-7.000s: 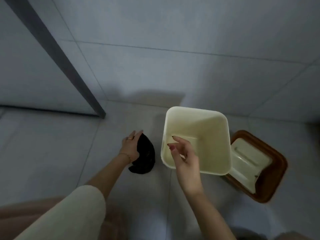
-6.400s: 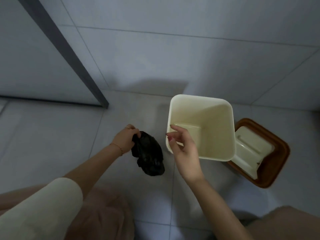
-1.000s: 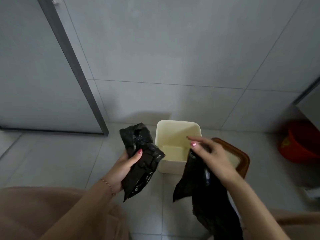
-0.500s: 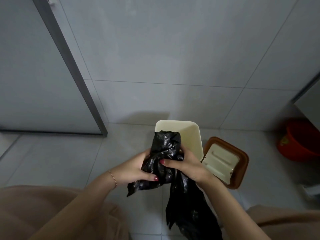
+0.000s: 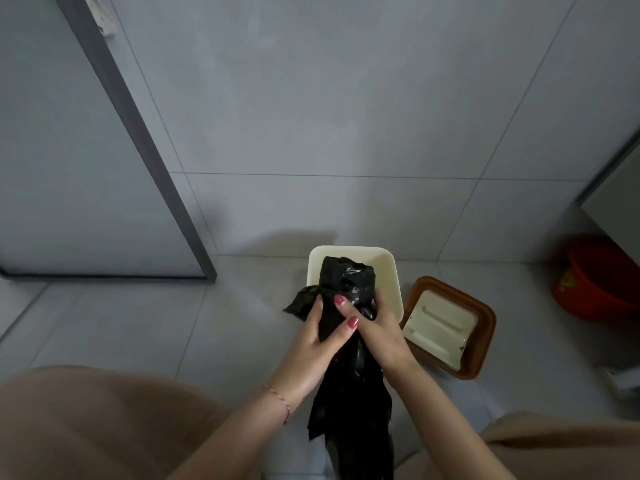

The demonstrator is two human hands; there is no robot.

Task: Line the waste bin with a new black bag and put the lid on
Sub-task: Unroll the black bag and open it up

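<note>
A crumpled black bag is held in front of me with both hands closed on it. My left hand grips its left side, my right hand its right side, thumbs close together. The bag's long tail hangs down between my forearms. Behind the bag stands the cream waste bin, uncovered, its inside mostly hidden by the bag. The lid, brown-rimmed with a cream flap, lies on the floor to the right of the bin.
The bin stands against a grey tiled wall. A dark door frame slants down at the left. An orange bucket sits at the far right. My knees fill the lower corners.
My hands, apart a second ago with a piece of black bag in each, have come together on the bag in front of the bin. The bunched top has risen slightly.
</note>
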